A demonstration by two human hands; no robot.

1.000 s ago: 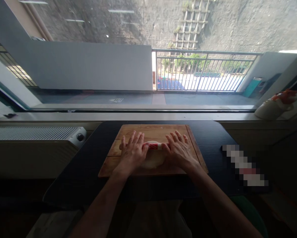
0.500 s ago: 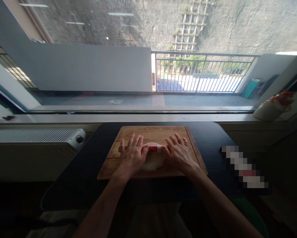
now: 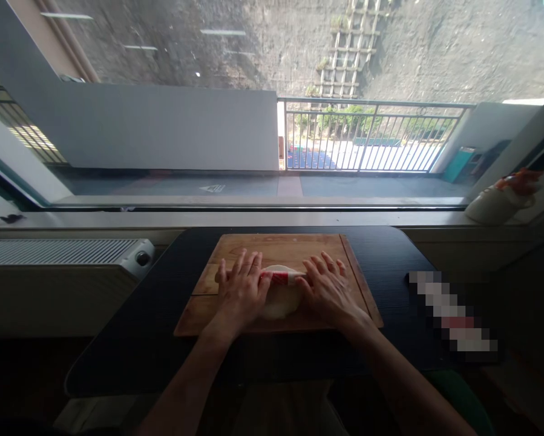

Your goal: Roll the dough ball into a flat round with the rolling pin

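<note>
A rolling pin [image 3: 276,278] with a red and white middle lies crosswise on a thin, pale, roundish sheet of dough [image 3: 278,303]. Under both is a wooden cutting board [image 3: 290,242]. My left hand [image 3: 242,287] rests flat on the pin's left part, fingers stretched forward and thumb toward the middle. On the right part lies my right hand [image 3: 328,287], palm down with its fingers spread. Neither hand wraps round the pin. Dough shows both beyond the pin and on my side of it, while its side edges are partly hidden by the hands.
The board sits on a black table [image 3: 135,327] with rounded corners. A blurred-out item [image 3: 453,315] lies on the table's right side. Beyond are a windowsill [image 3: 235,218] with a white pot-like figure [image 3: 498,200], and a radiator [image 3: 58,251] at the left.
The pin has rolled very slightly toward me under both hands, and a little more dough shows beyond it. The whole view has shifted a bit.
</note>
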